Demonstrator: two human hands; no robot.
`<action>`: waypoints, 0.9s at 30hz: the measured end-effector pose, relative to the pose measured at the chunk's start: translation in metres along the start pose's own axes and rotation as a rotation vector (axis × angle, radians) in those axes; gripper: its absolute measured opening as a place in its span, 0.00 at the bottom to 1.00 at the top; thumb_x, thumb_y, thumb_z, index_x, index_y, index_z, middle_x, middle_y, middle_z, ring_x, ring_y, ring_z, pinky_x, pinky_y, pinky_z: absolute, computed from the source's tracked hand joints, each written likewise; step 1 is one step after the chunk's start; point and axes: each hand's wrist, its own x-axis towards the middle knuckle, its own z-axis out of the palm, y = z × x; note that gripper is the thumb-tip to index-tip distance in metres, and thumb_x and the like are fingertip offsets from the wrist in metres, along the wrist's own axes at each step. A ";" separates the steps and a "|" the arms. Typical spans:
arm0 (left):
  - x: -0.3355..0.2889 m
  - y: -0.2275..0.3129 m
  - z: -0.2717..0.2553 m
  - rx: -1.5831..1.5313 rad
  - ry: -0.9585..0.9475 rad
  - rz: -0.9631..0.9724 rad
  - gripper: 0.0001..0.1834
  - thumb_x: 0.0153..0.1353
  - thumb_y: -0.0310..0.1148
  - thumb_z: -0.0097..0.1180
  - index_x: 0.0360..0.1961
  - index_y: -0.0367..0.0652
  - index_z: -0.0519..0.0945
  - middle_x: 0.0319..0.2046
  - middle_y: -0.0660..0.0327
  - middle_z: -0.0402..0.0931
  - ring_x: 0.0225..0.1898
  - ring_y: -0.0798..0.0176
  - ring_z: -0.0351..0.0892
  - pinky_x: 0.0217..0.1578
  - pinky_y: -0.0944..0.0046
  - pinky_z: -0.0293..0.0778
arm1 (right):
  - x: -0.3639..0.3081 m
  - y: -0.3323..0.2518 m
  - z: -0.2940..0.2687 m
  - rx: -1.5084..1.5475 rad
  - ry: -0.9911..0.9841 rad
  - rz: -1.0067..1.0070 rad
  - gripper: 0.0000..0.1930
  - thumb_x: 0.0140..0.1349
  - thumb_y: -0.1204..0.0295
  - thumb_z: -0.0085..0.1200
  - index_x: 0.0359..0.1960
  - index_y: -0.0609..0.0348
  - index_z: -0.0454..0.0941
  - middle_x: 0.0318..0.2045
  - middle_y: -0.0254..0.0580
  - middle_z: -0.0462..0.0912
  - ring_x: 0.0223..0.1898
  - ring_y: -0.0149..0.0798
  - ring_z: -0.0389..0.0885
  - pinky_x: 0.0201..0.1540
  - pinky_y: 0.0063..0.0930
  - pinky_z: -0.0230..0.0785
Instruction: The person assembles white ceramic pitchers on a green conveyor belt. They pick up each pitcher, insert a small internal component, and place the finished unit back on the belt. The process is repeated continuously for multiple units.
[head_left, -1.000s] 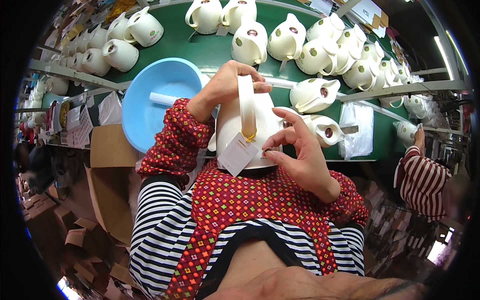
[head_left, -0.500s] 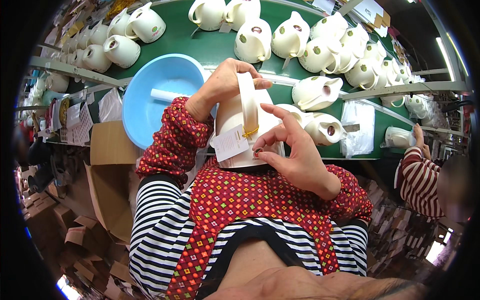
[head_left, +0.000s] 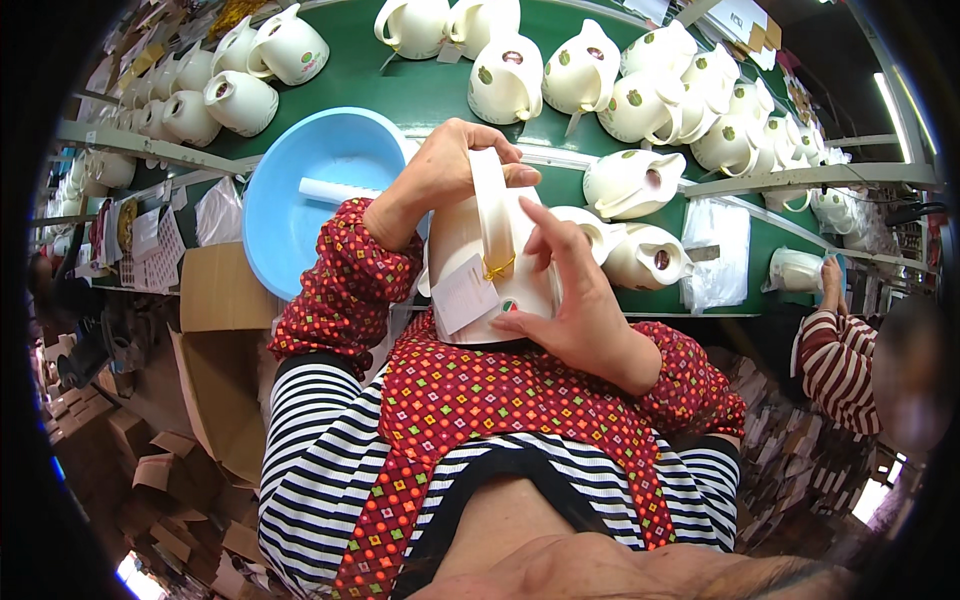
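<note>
A cream jug [head_left: 530, 282] stands against my apron, its handle [head_left: 490, 205] toward me. My left hand [head_left: 455, 160] is closed round the top of the jug near the handle's upper end. A white paper tag [head_left: 463, 297] hangs from the handle on a gold tie. Low on the jug's body sits a small round red and green sticker [head_left: 509, 306]. The thumb of my right hand [head_left: 590, 310] touches the jug beside this sticker, while its fingers are spread along the jug's right side.
Left of the jug stands a blue basin [head_left: 265, 215] with a white roll-like piece [head_left: 335, 191] in it. Several cream jugs [head_left: 635, 185] crowd the green table [head_left: 400, 95]. Clear plastic bags [head_left: 718, 255] lie at right, near a co-worker's hand [head_left: 830, 285]. An open carton [head_left: 215, 350] is at lower left.
The small round sticker was between my right thumb and index finger; now it lies on the jug and the fingers have spread. My left hand keeps its hold.
</note>
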 end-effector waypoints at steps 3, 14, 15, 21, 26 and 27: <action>0.001 0.007 -0.007 0.093 -0.034 -0.004 0.15 0.57 0.37 0.78 0.32 0.35 0.87 0.41 0.50 0.87 0.53 0.59 0.84 0.48 0.60 0.78 | 0.006 0.015 -0.001 -0.066 0.073 0.056 0.64 0.41 0.66 0.83 0.79 0.54 0.52 0.57 0.45 0.68 0.57 0.44 0.69 0.63 0.40 0.66; 0.035 0.090 -0.100 0.914 0.198 0.554 0.27 0.47 0.31 0.81 0.25 0.39 0.66 0.45 0.52 0.74 0.49 0.56 0.74 0.51 0.61 0.72 | -0.006 0.042 -0.038 0.062 0.184 0.168 0.65 0.45 0.56 0.83 0.79 0.59 0.48 0.74 0.52 0.58 0.70 0.49 0.67 0.69 0.44 0.63; 0.044 0.091 -0.108 1.018 0.223 0.566 0.20 0.48 0.28 0.76 0.28 0.36 0.72 0.46 0.50 0.74 0.52 0.45 0.72 0.54 0.54 0.71 | -0.009 0.049 -0.038 0.119 0.205 0.225 0.63 0.46 0.58 0.83 0.79 0.59 0.50 0.72 0.52 0.60 0.67 0.49 0.69 0.67 0.41 0.66; 0.129 0.000 -0.142 1.399 0.173 0.536 0.10 0.46 0.17 0.58 0.33 0.33 0.81 0.51 0.48 0.73 0.57 0.41 0.71 0.56 0.50 0.74 | -0.016 0.066 -0.039 0.217 0.274 0.344 0.56 0.52 0.67 0.79 0.78 0.63 0.51 0.72 0.50 0.62 0.65 0.44 0.72 0.66 0.38 0.68; 0.160 -0.120 -0.144 1.628 0.134 0.469 0.08 0.56 0.26 0.55 0.35 0.36 0.83 0.55 0.47 0.72 0.63 0.45 0.68 0.59 0.52 0.71 | -0.016 0.076 -0.042 0.236 0.291 0.382 0.55 0.53 0.70 0.77 0.78 0.63 0.51 0.72 0.50 0.63 0.63 0.42 0.73 0.65 0.37 0.68; 0.158 -0.138 -0.145 1.655 0.093 0.400 0.11 0.59 0.28 0.54 0.39 0.35 0.84 0.58 0.47 0.71 0.67 0.44 0.66 0.63 0.51 0.68 | -0.015 0.080 -0.042 0.239 0.283 0.386 0.55 0.53 0.70 0.77 0.78 0.63 0.51 0.71 0.49 0.63 0.62 0.41 0.74 0.65 0.37 0.69</action>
